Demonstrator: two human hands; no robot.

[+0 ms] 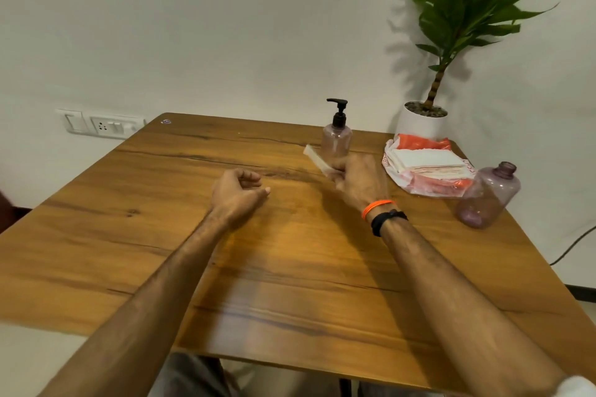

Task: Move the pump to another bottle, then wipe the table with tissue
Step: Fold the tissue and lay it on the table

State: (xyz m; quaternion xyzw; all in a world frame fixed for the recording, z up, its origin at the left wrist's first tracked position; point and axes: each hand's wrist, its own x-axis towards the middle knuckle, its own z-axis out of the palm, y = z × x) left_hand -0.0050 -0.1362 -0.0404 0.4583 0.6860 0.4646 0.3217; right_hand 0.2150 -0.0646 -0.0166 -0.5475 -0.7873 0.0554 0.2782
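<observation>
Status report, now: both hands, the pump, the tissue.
Left hand loosely curled, empty. Right hand grips folded tissue. Pump on far bottle; open bottle at right. Nothing in the way.

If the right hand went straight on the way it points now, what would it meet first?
Most likely the pump bottle. The right hand, gripping a folded tissue, points away from the person, and the bottle stands just beyond its fingers. One view leaves depth unclear, so the gap between them can't be judged.
</observation>
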